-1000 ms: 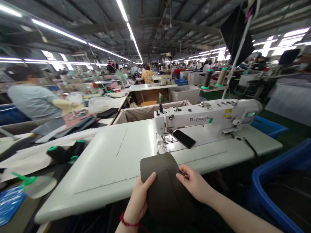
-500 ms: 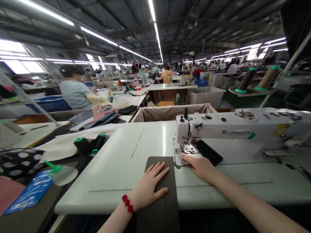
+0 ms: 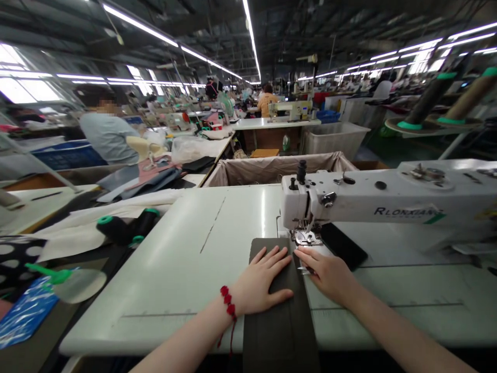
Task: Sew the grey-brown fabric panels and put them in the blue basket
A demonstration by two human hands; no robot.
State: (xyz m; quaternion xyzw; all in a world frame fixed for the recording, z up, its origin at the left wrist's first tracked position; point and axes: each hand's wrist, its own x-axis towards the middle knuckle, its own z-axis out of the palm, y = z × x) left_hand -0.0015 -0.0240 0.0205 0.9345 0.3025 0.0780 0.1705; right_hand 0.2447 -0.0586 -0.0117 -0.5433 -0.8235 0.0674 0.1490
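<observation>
My left hand (image 3: pixel 267 282) lies flat with fingers spread on a dark grey-brown fabric panel (image 3: pixel 277 336). The panel runs from the table's front edge up to the left of the presser foot. Beside the panel's right edge is my right hand (image 3: pixel 330 272), fingertips just in front of the needle plate (image 3: pixel 306 238). Small pointed silver blades, which look like thread snips (image 3: pixel 305 270), stick out from under its curled fingers; their handles are hidden. The white sewing machine (image 3: pixel 345 199) stands over the plate. Behind my right hand lies a black phone-like slab (image 3: pixel 344 246).
Black thread cones (image 3: pixel 116 230), a clear oil bottle (image 3: pixel 83 285) with a green spout and a blue packet (image 3: pixel 29 313) lie at left. A cloth-lined bin (image 3: pixel 256 171) stands behind the table. A co-worker (image 3: pixel 108 134) sits at far left; thread spools (image 3: pixel 430 103) stand at right.
My left hand has slid the panel rightward and forward, its edge now next to the needle area and my right hand. Silver tips now show under my right hand. The view has shifted slightly.
</observation>
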